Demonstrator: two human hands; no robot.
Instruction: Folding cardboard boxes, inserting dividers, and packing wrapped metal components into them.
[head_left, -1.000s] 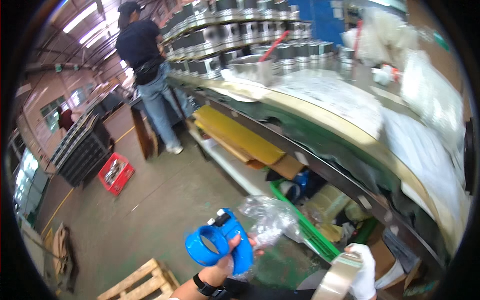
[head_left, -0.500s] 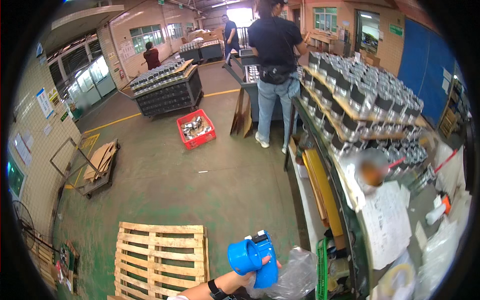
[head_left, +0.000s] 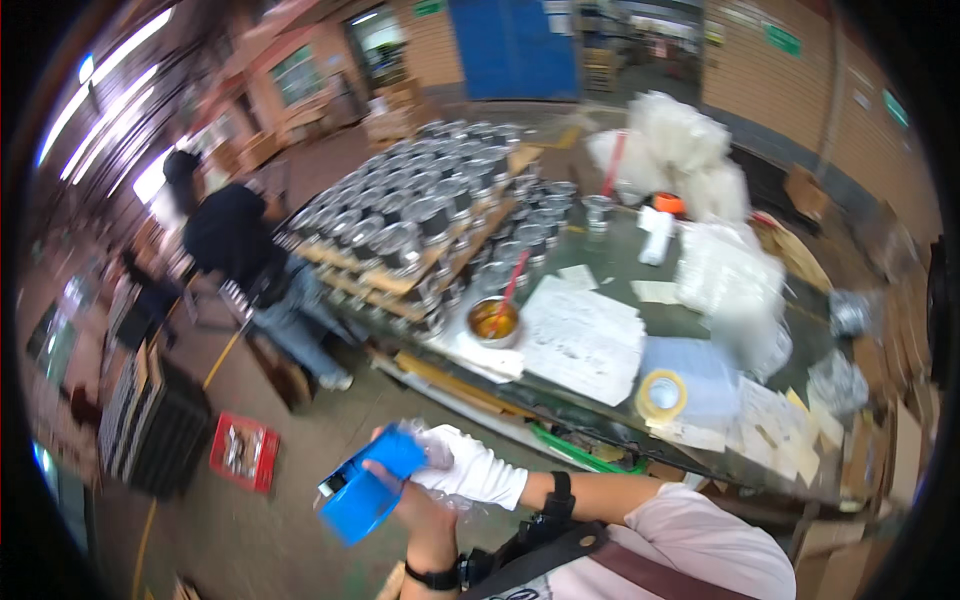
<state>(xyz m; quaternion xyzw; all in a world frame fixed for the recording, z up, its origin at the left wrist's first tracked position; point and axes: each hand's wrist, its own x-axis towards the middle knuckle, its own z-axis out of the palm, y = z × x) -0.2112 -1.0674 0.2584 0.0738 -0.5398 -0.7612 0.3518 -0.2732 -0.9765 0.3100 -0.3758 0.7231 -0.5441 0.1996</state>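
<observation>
The bare left grip (head_left: 425,508) clasps a blue, ring-shaped plastic dispenser (head_left: 362,490). The white-gloved right grip (head_left: 462,468) has come in beside it, against crumpled clear plastic film (head_left: 438,452); I cannot tell whether it pinches. Both hands now share the work. Right of both, a pale-yellow tape roll (head_left: 647,407) lies on the green counter (head_left: 610,268).

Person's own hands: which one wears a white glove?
The right hand, gloved in white; the left hand, holding the blue tool, is bare.
</observation>
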